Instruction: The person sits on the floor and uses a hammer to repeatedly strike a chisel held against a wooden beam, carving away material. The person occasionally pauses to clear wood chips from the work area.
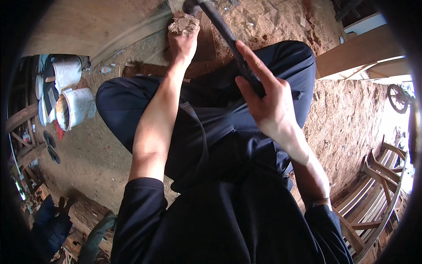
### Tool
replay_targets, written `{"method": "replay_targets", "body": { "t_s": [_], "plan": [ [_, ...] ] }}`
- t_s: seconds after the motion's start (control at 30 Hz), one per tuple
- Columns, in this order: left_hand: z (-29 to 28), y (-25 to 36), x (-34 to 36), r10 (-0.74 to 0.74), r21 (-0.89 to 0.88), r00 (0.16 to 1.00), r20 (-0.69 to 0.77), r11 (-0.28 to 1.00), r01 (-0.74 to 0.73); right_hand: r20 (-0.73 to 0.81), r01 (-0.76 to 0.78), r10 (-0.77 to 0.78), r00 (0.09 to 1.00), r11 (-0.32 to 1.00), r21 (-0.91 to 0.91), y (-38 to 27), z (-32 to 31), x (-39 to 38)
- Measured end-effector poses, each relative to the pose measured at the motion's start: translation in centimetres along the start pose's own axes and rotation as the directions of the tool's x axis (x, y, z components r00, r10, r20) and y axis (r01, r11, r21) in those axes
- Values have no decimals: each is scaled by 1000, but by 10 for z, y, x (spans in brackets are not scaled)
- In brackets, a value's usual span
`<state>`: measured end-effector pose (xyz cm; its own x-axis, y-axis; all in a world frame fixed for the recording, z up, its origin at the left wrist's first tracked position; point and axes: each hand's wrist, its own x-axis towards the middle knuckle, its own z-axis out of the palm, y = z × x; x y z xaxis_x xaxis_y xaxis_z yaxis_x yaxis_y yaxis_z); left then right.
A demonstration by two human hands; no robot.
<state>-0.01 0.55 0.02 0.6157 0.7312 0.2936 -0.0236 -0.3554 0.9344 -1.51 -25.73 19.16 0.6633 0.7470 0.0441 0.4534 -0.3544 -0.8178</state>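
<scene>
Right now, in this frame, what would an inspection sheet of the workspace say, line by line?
Surface: brown ground with small light scraps.
Job's things: dark hammer, its head running into the upper edge; wooden piece, top frayed.
Clutter: two pale buckets and dark sandals, at left.
Grips: left hand closed round the wooden piece; right hand on the hammer's handle.
Cables: nothing seen.
Surroundings: wooden frame, lower right; spoked wheel, far right.
</scene>
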Motion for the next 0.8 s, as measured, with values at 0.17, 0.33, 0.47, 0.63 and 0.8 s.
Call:
{"method": "replay_targets", "body": {
  "t_s": [0.17, 0.33, 0.47, 0.63, 0.8],
  "plan": [
    [0, 22, -8, 14, 78, 994, -112, 997, -5, -74, 204, -205, 976, 979, -21, -17, -4, 13],
    [1, 27, -11, 74, 126, 992, -107, 990, -60, 165, 51, -16, 986, 975, -214, 8, 9, 24],
    [5, 13, -15, 214, 109, 968, -132, 974, -201, 189, 48, -5, 982, 974, -220, 1, 5, 19],
    [2, 2, -14, 205, 73, 976, -73, 977, -200, 16, 189, -188, 982, 976, -112, -3, 13, 19],
    [9, -6, -11, 228, 94, 968, -104, 971, -219, 183, 22, 22, 983, 971, -237, 17, 9, 21]
  ]
}}
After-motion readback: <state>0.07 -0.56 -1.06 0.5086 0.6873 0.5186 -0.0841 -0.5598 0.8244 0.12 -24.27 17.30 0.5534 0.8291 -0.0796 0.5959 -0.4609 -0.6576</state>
